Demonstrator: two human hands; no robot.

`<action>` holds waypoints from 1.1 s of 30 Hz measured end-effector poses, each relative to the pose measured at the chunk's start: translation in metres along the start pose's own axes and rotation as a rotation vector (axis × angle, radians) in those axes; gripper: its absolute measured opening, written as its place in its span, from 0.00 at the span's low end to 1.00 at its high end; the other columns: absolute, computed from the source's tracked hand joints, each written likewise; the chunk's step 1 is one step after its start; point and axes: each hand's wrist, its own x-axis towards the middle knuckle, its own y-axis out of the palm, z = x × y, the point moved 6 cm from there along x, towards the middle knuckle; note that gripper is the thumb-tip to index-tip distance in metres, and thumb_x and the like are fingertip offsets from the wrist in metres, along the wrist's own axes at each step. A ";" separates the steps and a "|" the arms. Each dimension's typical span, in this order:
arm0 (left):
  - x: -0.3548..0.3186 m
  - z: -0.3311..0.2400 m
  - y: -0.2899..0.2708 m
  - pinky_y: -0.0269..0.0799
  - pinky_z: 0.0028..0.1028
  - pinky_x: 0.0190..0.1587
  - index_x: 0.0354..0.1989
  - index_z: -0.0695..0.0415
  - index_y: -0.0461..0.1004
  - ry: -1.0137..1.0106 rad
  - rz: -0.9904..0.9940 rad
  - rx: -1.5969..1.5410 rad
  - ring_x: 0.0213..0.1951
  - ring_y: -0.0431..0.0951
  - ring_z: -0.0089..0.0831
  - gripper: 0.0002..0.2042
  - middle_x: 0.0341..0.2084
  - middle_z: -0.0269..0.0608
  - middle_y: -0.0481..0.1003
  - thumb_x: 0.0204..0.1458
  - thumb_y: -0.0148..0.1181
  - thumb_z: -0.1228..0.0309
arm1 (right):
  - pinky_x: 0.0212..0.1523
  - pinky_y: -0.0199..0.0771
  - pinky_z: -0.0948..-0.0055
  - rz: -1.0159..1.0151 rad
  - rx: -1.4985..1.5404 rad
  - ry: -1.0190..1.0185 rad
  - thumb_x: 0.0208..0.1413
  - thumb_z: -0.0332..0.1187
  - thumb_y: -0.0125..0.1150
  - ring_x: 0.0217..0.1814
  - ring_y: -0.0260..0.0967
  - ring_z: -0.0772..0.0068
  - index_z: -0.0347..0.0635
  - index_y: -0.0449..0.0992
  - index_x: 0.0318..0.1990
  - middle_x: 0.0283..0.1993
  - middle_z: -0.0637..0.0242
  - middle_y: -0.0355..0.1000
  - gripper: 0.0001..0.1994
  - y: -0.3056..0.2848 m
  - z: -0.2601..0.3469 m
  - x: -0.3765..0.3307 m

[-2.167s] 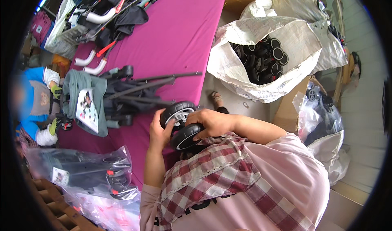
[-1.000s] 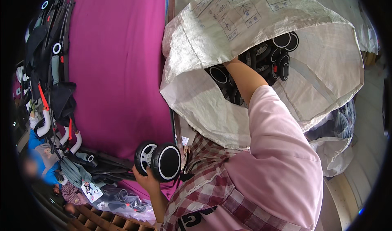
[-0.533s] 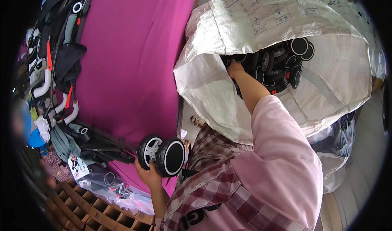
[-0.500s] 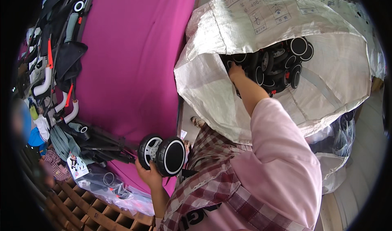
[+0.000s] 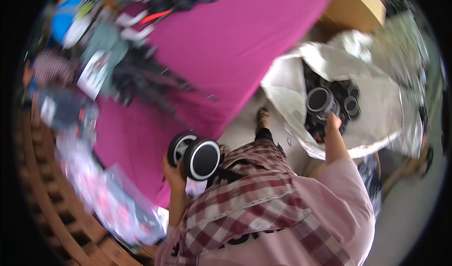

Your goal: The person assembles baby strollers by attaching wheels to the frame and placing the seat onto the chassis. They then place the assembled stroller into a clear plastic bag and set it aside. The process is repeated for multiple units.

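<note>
A black wheel pair [image 5: 200, 158] with pale rings is at the near edge of the table, in the grip of the left hand [image 5: 174, 174], whose fingers wrap its left side. To the right, the right hand [image 5: 333, 121] reaches into an open white sack [image 5: 379, 110] and appears closed on a second wheel pair [image 5: 320, 101], though blur hides the fingertips. More black wheels [image 5: 351, 107] lie heaped around it.

A smooth magenta cloth [image 5: 226, 44] covers the table, slanting toward the far right. On its left side lies a dark folded frame [image 5: 146, 80] with grey-green fabric [image 5: 106, 44] and a printed card [image 5: 95, 73]; white curved handles [image 5: 132, 19] lie farther off. Near left are clear plastic bags [image 5: 108, 195] beside brown cardboard dividers [image 5: 52, 190]. A pale floor [image 5: 240, 127] shows between table and sack; a cardboard box [image 5: 355, 7] stands far right. At far left is another person's blue sleeve [image 5: 66, 16], blurred.
</note>
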 end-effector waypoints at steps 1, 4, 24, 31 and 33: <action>-0.004 0.013 -0.030 0.72 0.32 0.44 0.49 0.65 0.71 0.003 -0.051 0.018 0.37 0.77 0.33 0.15 0.36 0.44 0.78 0.52 0.58 0.78 | 0.23 0.64 0.68 0.058 0.019 -0.030 0.43 0.28 0.60 0.22 0.64 0.71 0.42 0.72 0.30 0.24 0.69 0.67 0.06 0.016 0.019 -0.038; -0.004 0.032 -0.107 0.73 0.31 0.36 0.49 0.66 0.71 -0.092 -0.187 -0.046 0.32 0.77 0.33 0.15 0.32 0.44 0.78 0.51 0.58 0.79 | 0.29 0.65 0.71 0.312 0.086 -0.251 0.43 0.24 0.58 0.25 0.63 0.75 0.35 0.78 0.32 0.26 0.72 0.69 0.07 0.075 0.066 -0.127; 0.060 0.087 -0.001 0.73 0.32 0.52 0.73 0.59 0.48 -0.353 0.000 -0.232 0.48 0.78 0.36 0.38 0.60 0.55 0.68 0.56 0.61 0.74 | 0.36 0.78 0.62 1.521 -1.290 -1.009 0.48 0.47 0.72 0.29 0.79 0.62 0.38 0.79 0.36 0.27 0.59 0.79 0.20 0.384 0.104 -0.474; 0.048 0.055 -0.069 0.68 0.34 0.58 0.68 0.64 0.56 -0.437 -0.183 -0.348 0.56 0.72 0.38 0.30 0.55 0.51 0.71 0.56 0.58 0.78 | 0.63 0.69 0.55 1.812 -1.143 -1.138 0.43 0.51 0.77 0.64 0.66 0.41 0.32 0.52 0.69 0.63 0.42 0.64 0.52 0.354 -0.010 -0.495; 0.043 0.064 -0.070 0.66 0.32 0.59 0.70 0.64 0.53 -0.427 -0.208 -0.089 0.56 0.71 0.33 0.32 0.54 0.47 0.71 0.57 0.58 0.78 | 0.63 0.68 0.53 1.775 -1.176 -1.021 0.42 0.51 0.77 0.64 0.64 0.40 0.32 0.53 0.69 0.64 0.42 0.62 0.52 0.354 0.001 -0.509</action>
